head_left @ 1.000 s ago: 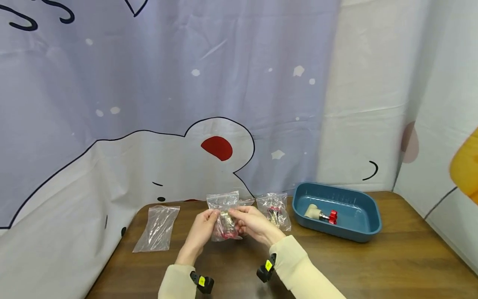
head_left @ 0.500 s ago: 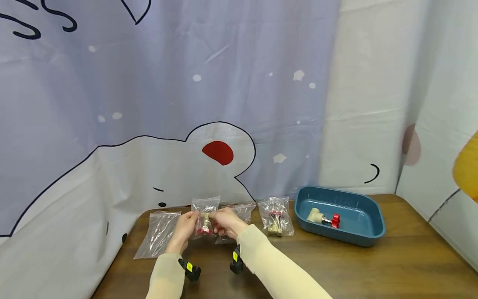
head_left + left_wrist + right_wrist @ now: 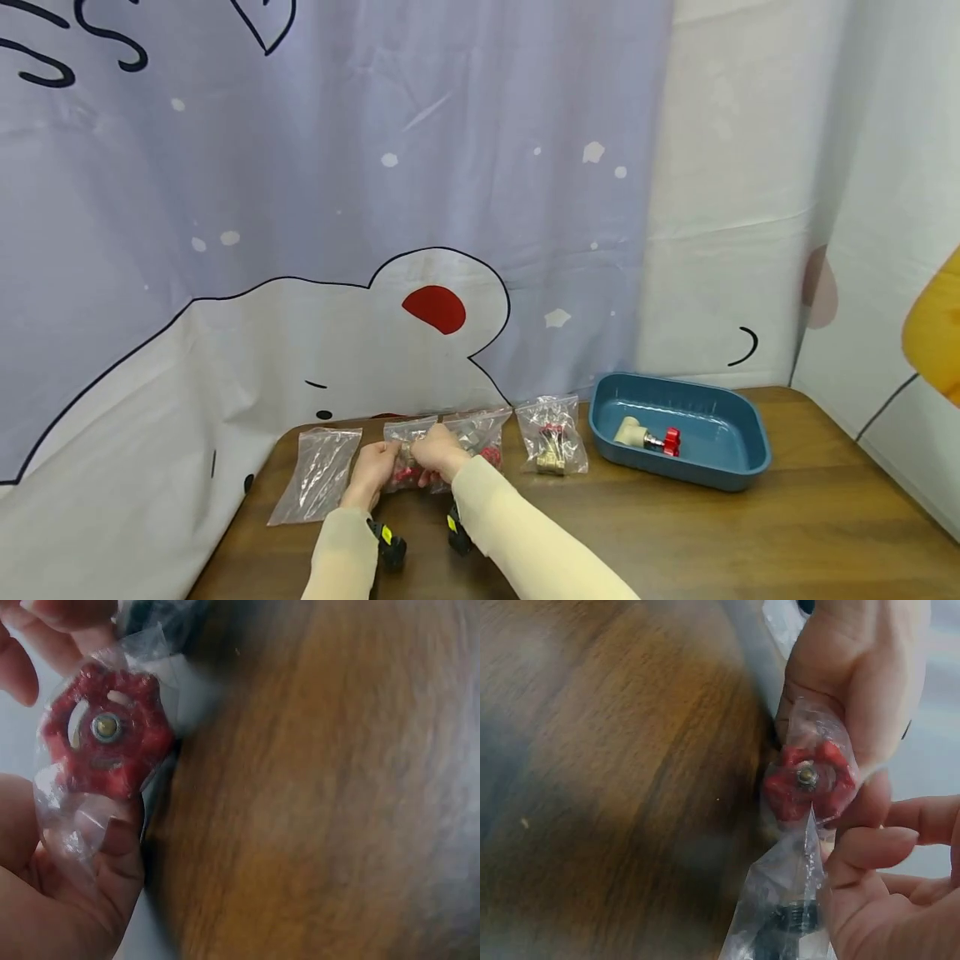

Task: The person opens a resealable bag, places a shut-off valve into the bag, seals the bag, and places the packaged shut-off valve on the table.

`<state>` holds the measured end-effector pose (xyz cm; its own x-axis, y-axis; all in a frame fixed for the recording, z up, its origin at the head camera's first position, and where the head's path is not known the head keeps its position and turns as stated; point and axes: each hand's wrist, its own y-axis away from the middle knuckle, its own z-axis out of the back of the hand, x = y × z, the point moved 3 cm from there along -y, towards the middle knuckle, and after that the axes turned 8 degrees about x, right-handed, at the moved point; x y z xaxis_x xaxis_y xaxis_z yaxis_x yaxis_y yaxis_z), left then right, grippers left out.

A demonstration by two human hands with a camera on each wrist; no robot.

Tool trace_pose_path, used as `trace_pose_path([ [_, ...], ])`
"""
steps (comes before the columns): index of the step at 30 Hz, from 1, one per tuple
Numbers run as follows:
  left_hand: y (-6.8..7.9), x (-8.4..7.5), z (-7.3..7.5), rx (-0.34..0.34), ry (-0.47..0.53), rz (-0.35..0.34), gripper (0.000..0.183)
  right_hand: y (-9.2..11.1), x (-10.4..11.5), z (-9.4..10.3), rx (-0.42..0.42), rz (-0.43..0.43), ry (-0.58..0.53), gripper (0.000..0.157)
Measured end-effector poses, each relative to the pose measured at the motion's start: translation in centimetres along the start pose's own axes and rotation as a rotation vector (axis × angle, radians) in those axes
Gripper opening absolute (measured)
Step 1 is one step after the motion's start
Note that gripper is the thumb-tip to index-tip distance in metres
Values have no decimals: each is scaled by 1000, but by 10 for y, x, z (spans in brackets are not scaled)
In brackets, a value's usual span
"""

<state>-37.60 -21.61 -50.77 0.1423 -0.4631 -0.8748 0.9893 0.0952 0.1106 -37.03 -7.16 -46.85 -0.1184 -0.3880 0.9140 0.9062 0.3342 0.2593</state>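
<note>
On the table's far side, left of the middle, a brass valve with a red handwheel (image 3: 109,735) sits in a clear zip bag (image 3: 408,427). My left hand (image 3: 372,467) grips the bagged valve from its left side, thumb near the wheel in the left wrist view. My right hand (image 3: 438,450) holds it from the right, its curled fingers (image 3: 874,847) beside the wheel; the hands partly hide the brass body. Directly right lies a second bag (image 3: 474,431) with a red-wheeled fitting, overlapped by my right hand and sleeve in the head view.
A flat clear bag (image 3: 317,475) lies at the left. Further right lies another bagged brass valve (image 3: 551,450). Beyond it stands a blue tray (image 3: 723,478) holding a cream fitting (image 3: 632,432) with a red handle. A printed curtain (image 3: 450,167) hangs behind the wooden table (image 3: 675,533).
Both hands have carried the bagged valve left and down to the table, beside the second bag. That second bag shows more fully now. The tray and the other bags stay put.
</note>
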Motion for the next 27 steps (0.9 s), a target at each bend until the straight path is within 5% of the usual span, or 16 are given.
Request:
trace_pose_path([
  [9,-7,2,-2,27,4,12,35,8,1,-1,50,35,-53,15],
  [20,1,-23,15,36,-346,-119,30,10,4,3,99,117,-71,41],
  [27,8,-25,42,-40,-499,-186,24,17,11,7,90,195,35,28],
])
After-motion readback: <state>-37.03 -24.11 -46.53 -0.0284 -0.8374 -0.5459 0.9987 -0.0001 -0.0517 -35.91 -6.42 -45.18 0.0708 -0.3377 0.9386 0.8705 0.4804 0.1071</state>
